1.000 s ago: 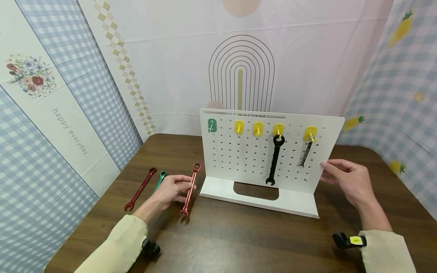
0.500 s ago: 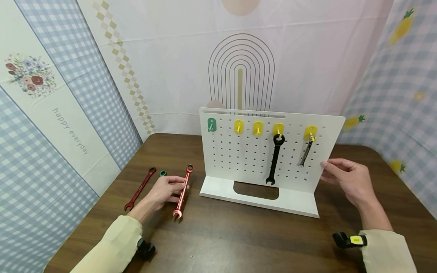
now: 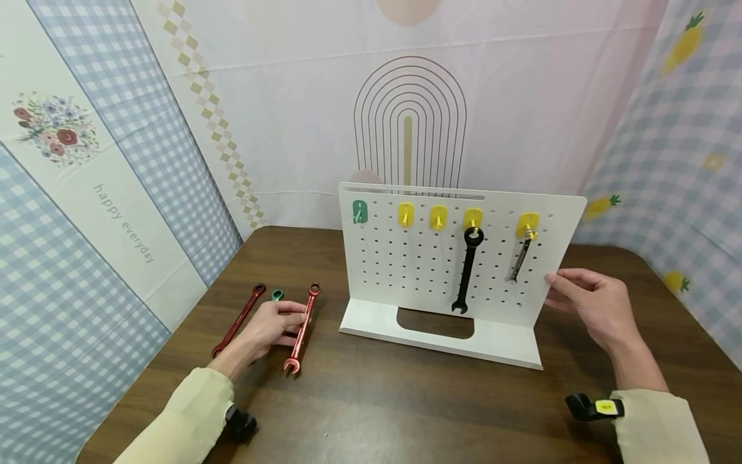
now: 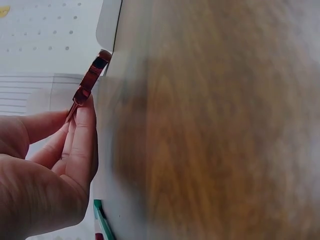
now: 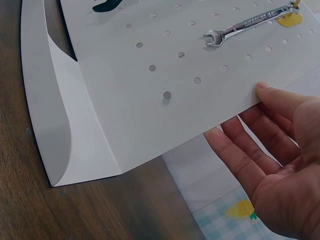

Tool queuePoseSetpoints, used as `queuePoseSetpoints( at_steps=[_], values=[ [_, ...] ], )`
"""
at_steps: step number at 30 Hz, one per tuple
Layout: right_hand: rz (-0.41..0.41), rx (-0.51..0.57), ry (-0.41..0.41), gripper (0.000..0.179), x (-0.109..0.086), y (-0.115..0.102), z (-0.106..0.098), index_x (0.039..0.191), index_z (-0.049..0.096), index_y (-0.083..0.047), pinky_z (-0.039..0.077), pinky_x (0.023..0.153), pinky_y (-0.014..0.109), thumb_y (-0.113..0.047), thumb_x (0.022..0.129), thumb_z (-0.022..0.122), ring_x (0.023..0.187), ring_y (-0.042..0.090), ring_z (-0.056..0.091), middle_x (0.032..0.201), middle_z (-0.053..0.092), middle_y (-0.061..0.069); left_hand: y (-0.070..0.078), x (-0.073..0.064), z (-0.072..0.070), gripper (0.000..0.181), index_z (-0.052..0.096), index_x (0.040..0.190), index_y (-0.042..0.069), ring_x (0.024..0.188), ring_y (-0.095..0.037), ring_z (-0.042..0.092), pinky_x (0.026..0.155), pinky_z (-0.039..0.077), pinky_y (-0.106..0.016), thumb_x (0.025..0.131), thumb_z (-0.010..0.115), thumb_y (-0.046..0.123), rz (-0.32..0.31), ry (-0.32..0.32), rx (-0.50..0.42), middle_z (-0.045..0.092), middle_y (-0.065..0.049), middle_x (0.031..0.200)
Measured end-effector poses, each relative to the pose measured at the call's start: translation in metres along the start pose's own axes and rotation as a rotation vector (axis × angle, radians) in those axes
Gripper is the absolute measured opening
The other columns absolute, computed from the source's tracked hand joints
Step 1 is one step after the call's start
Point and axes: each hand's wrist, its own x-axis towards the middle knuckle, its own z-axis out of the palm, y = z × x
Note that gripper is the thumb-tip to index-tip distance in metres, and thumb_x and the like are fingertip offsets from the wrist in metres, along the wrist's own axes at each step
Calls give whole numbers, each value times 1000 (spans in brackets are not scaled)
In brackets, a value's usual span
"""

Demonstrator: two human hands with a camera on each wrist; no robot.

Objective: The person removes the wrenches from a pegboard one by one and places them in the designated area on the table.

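Note:
My left hand [image 3: 268, 327] pinches a red ratchet wrench [image 3: 301, 332] by its shaft, ring end up and away, open end toward me, left of the pegboard. In the left wrist view, thumb and fingers meet on the red wrench [image 4: 90, 77], seen nearly end-on. My right hand [image 3: 597, 309] grips the right edge of the white pegboard [image 3: 551, 232]; its thumb lies on the front face while the fingers reach behind. On the board hang a black wrench [image 3: 467, 270] and a small chrome wrench [image 3: 520, 259], also plain as a chrome wrench [image 5: 250, 22] in the right wrist view.
A darker red wrench [image 3: 240, 319] lies on the brown table [image 3: 394, 412] at the left. Beside it, a green wrench [image 3: 277, 294] is mostly hidden by my left hand. A green hook [image 3: 360, 212] and two yellow hooks [image 3: 406, 215] hold nothing.
My left hand has moved left and a little toward me with the red wrench, away from the pegboard, covering more of the green wrench. My right hand has stayed on the board's edge.

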Motion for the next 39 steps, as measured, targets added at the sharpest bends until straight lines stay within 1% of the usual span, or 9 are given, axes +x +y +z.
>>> queuePoseSetpoints(
  at_steps=[5,9,13,15,22,29,35,39],
  values=[
    [0,12,-2,38,0,-1,0,107,68,2,58,66,33,-26,82,76,74,13,71,88,71,-7,-1,-2,-3,33,58,121,-7,83,-21,67,64,59,-38,92,62,9,7,-8,4,69,-16,102],
    [1,24,-1,37,-1,-1,0,106,68,2,58,66,34,-25,81,76,74,13,71,87,71,-7,-1,-2,-6,34,57,121,-8,83,-21,68,64,59,-38,92,61,9,19,-16,-8,69,-15,100],
    [-1,35,-4,35,-1,-1,0,105,69,1,58,65,33,-24,81,76,73,13,71,86,71,-7,-3,-1,-8,35,56,121,-10,81,-20,68,62,59,-36,91,62,7,16,-16,-20,70,-15,98],
    [0,64,-10,33,-1,-1,-1,104,69,2,58,65,33,-21,81,76,73,14,71,86,72,-6,-3,-1,-8,35,56,122,-10,80,-20,67,62,59,-36,91,62,7,13,-13,-18,70,-14,98],
    [10,-10,-1,39,-1,-2,-1,108,68,0,59,65,31,-27,82,75,74,13,71,87,71,-9,-3,0,-13,36,56,123,-8,81,-21,67,63,59,-38,91,62,8,-1,8,-4,69,-15,100],
    [13,8,-1,38,0,-2,0,107,68,0,59,65,32,-26,81,76,74,13,71,87,71,-9,-6,1,-18,36,58,122,-8,81,-19,68,64,59,-36,91,63,9,-6,25,30,70,-14,100],
    [16,9,-1,37,0,-2,0,107,68,-1,59,66,33,-26,81,76,74,12,71,87,71,-9,-8,3,-21,33,59,120,-8,78,-19,67,64,59,-36,91,63,8,0,42,53,70,-13,97],
    [15,5,-2,38,0,-2,0,107,68,-1,59,66,32,-27,81,76,74,13,71,87,71,-9,-9,4,-22,32,59,119,-8,77,-18,66,64,59,-36,91,63,7,-15,59,64,70,-11,95]
  ],
)
